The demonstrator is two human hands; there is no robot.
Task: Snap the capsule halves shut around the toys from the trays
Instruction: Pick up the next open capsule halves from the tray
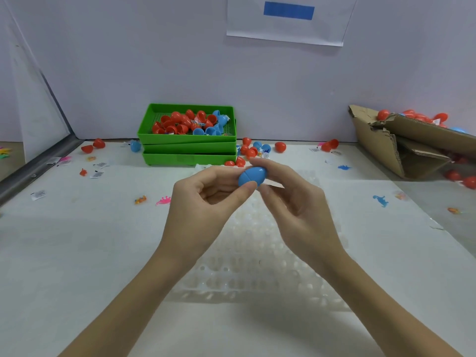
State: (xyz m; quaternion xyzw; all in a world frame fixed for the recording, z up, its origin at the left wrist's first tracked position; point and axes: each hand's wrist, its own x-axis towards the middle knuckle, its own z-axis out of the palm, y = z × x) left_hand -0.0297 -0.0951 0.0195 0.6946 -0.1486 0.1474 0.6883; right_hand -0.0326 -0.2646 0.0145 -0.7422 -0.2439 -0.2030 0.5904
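Head view: I see both hands raised over the white table (77, 253), meeting on one blue capsule (253, 176). Its two halves are joined, with a seam line visible across the shell. The left hand (206, 199) pinches the capsule's left end between thumb and curled fingers. The right hand (296, 202) grips the right end, fingers over the top and thumb below. I cannot tell what is inside the capsule.

Beneath the hands lies a clear bubbled tray (257, 266). At the back stand stacked green trays (188, 148); the top one holds loose red and blue capsule halves (185, 122). More halves lie on the table just beside the stack. Small toys (381, 200) and paper tags (38, 194) lie scattered over the table. A torn cardboard box (401, 150) at the right holds red capsules.
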